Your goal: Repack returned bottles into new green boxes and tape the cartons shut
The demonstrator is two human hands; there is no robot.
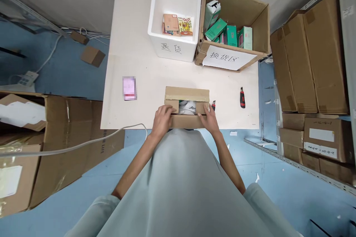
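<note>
A small cardboard box is at the table's near edge, its long flaps folded outward and its short end flaps partly across the opening. White crumpled wrapping shows inside, with a sliver of green beside it. My left hand grips the box's left end, fingers curled over the flap. At the opposite end, my right hand grips the flap with thumb and fingers. A red-and-black utility knife shows just past the right fingers; whether they touch it is unclear.
Another utility knife lies at the right of the white table. A pixelated pink item is on the left. Behind stand a white foam bin with booklets and a carton of green boxes. A cable crosses at left.
</note>
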